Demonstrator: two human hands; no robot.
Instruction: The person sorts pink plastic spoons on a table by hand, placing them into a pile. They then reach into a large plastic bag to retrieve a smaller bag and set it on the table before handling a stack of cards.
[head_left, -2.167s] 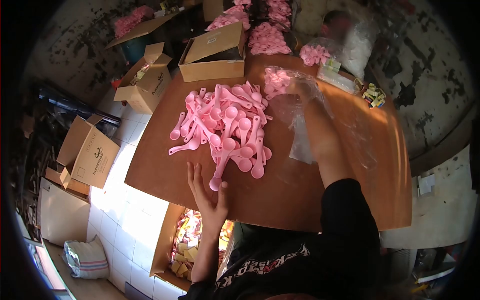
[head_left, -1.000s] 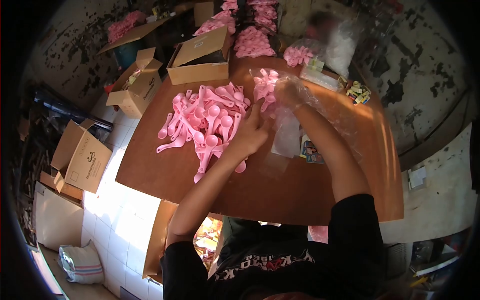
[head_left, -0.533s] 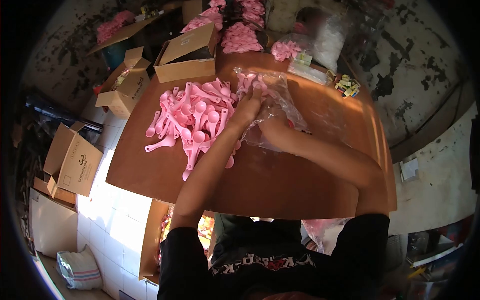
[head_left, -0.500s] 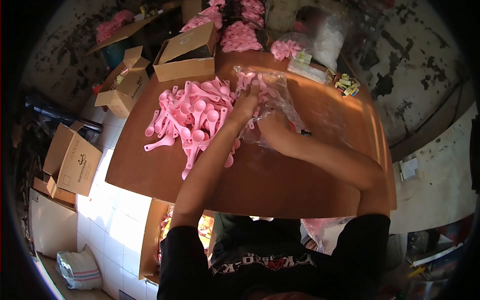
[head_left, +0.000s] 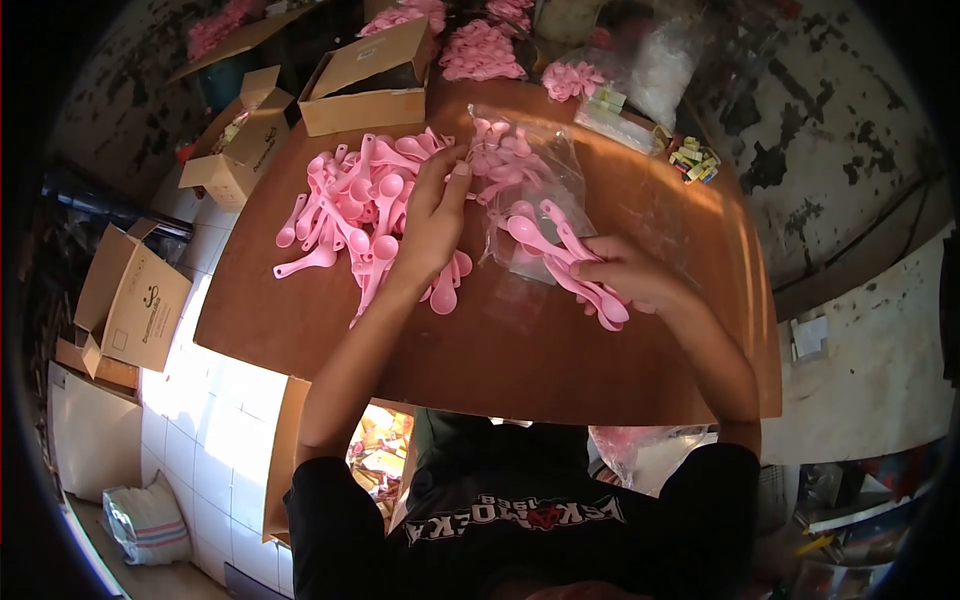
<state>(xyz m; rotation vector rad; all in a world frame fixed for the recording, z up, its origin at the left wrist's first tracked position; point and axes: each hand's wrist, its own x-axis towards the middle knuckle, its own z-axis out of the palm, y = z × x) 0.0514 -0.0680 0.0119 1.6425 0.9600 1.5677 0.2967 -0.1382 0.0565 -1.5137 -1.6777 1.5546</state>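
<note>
Several pink measuring spoons [head_left: 540,240] are gripped in my right hand [head_left: 625,275], bowls and handles pointing different ways. They overlap the near end of a clear plastic bag [head_left: 560,165], which lies on the table with more pink spoons [head_left: 505,155] inside. My left hand [head_left: 437,205] is at the right side of a loose heap of pink spoons [head_left: 375,200], between heap and bag. Its fingers are stretched out with the thumb apart, and no spoon shows in its grasp.
The brown table [head_left: 480,350] has an open cardboard box [head_left: 365,85] at its far left edge. Small yellow pieces [head_left: 693,160] and a clear packet [head_left: 615,125] lie at the far right. More cartons [head_left: 150,310] stand left of the table.
My right hand has come out of the bag area toward the right and nearer me, now with spoons in it. My left hand has moved left, off the bag to the heap.
</note>
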